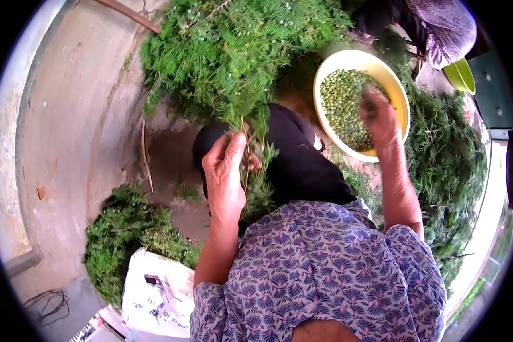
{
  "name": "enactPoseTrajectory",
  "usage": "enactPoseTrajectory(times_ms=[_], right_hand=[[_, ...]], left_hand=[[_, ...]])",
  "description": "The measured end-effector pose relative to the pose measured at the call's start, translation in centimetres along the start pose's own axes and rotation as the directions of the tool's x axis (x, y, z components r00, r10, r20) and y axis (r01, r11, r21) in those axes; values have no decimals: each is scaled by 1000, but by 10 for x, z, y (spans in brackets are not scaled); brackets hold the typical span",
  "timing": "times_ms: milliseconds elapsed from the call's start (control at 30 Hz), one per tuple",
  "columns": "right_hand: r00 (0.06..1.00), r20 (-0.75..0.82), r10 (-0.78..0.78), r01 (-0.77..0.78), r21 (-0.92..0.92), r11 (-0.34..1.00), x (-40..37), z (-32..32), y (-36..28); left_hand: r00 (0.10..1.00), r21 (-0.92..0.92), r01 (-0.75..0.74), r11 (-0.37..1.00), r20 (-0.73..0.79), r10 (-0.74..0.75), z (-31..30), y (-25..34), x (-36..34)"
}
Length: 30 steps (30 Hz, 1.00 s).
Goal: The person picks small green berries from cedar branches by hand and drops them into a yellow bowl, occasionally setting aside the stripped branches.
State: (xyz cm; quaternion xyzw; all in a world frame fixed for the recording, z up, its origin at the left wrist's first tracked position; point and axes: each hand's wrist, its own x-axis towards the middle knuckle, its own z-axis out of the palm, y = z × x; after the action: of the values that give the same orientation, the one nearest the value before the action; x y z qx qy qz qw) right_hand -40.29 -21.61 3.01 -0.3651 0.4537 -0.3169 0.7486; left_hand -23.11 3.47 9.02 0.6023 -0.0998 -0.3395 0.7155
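Note:
My left hand [225, 176] is closed around a leafy evergreen sprig [259, 185], its thumb pressed along the stem. The sprig hangs over my dark trouser leg [305, 165]. To the right, my right hand [380, 117] is over the pale yellow basin [376, 64], inside its rim. Motion smears its fingers, so I cannot make out whether they hold anything. Small round green cones or berries [341, 94] cover much of the basin's bottom.
A large heap of green branches [228, 57] lies ahead, with more greenery [439, 159] at right and a smaller pile [122, 233] at lower left. Nearby are a white sack [154, 296], a lime-green tub [461, 77] and another person's patterned clothing [447, 25].

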Motion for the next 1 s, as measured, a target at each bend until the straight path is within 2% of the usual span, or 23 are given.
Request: enactPoseTrajectory(times_ms=[33,67,100,167,200,233,300,333,367,433,467,500,533,567,600,633,700,767,800,867,900,967,1000], right_hand=[[993,-114,-8,8,1,1000,13,-17,-1],[991,-130,-34,41,54,998,33,-45,1],[987,-150,-58,74,105,992,45,-71,4],[934,41,-355,355,-232,906,26,-100,4],[892,52,-450,392,-586,710,24,-107,3],[880,49,-472,400,-612,682,22,-117,2],[848,111,-518,266,-935,234,28,-135,2],[837,32,-546,404,-710,577,30,-142,6],[838,32,-544,402,-710,578,32,-149,8],[871,-4,-492,199,-912,359,39,-165,12],[835,-130,-535,308,-696,649,57,-185,23],[836,-129,-533,307,-696,649,60,-182,24],[860,-273,-431,260,-494,830,63,-179,24],[876,-384,-292,205,-252,946,65,-176,26],[854,-489,-178,175,-52,983,61,-149,23],[898,-417,-140,159,11,987,58,-139,25],[928,-357,-109,120,9,993,47,-104,27],[954,-249,-165,160,-40,986,29,-66,27],[966,-199,-163,163,-17,987,32,-60,32],[940,11,-341,332,-266,905,10,-24,32],[906,104,-411,418,-374,828,-6,0,30],[961,162,-222,266,-341,902,-28,38,29],[969,226,-104,170,-296,940,-41,52,27]], left_hand=[[999,-49,26,998,27,-25,-9,-5,4],[997,-47,-21,999,67,24,-17,-12,6],[997,-8,37,999,73,-36,-22,-10,3],[997,122,-45,992,64,38,-33,-19,-1],[1000,140,-16,990,0,17,-30,-16,-8],[1000,142,-5,990,-8,7,-30,-15,-16],[993,356,-117,927,16,119,-33,-13,-26],[979,569,-199,798,76,190,-44,-24,-31],[965,639,-249,727,102,242,-47,-28,-38],[970,748,-227,624,118,211,-48,-25,-49],[958,778,-236,582,86,273,-47,-30,-53],[958,780,-234,581,84,273,-45,-31,-57],[940,842,-274,464,133,313,-43,-31,-60],[920,889,-307,340,186,345,-43,-31,-62],[912,899,-344,271,251,326,-43,-31,-62],[911,899,-344,271,251,327,-45,-33,-63],[947,943,-299,149,274,167,-53,-42,-64],[930,935,-331,127,299,215,-55,-45,-64],[960,922,-240,303,179,214,-57,-48,-64],[993,746,-79,661,-2,120,-61,-52,-61],[993,748,-78,659,-3,121,-58,-49,-59],[993,398,-93,913,-29,113,-50,-43,-55],[998,432,-39,901,-36,61,-52,-41,-54]])
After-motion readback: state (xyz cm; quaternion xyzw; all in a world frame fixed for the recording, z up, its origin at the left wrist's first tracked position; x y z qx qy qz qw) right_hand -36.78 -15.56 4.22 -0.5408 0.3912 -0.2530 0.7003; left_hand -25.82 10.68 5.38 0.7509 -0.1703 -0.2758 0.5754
